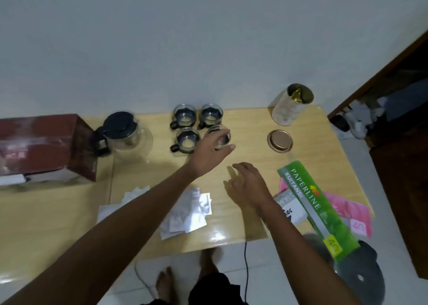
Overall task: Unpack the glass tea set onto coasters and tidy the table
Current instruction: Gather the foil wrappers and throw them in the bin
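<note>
Three glass cups with black holders stand near the wall: two at the back (184, 117) (211, 115) and one in front on the left (187, 140). My left hand (209, 153) grips a fourth glass cup (221, 136) at the front right of that group. A glass teapot (125, 134) with a black lid and handle stands left of the cups. My right hand (246, 184) hovers over the wooden table (250, 128) with fingers relaxed, holding nothing. I cannot tell whether coasters lie under the cups.
A dark red box (44, 147) lies at the far left. Crumpled white wrapping papers (185, 209) lie near the front edge. An open tin (291, 105) and its lid (279, 140) sit at the back right. A green receipt book (317, 209) and pink papers (354, 212) overhang the right edge.
</note>
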